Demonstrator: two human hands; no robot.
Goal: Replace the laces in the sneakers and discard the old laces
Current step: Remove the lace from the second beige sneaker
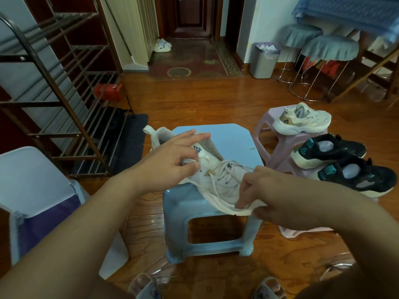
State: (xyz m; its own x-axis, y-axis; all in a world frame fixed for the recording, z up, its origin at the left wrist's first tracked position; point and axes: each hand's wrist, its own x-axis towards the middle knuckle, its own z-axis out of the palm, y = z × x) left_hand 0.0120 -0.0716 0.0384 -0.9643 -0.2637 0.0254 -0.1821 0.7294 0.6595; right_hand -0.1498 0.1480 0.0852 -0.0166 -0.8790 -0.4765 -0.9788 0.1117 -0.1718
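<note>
Resting on a pale blue plastic stool (pixel 233 137), a white lace-up sneaker (pixel 216 180) is steadied by the left hand (pixel 170 160), its grip pinched at the tongue, while slack of the cream flat lace (pixel 218 201), pinched by the right hand (pixel 259 190), is best drawn out eyelet by eyelet.

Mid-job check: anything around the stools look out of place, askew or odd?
One thing: a pinkish cloth lies crumpled on the floor by the blue stool. Also, the white sneaker being worked on overhangs that stool's front edge, steadied by the left hand and right hand. Nothing spilled.
</note>
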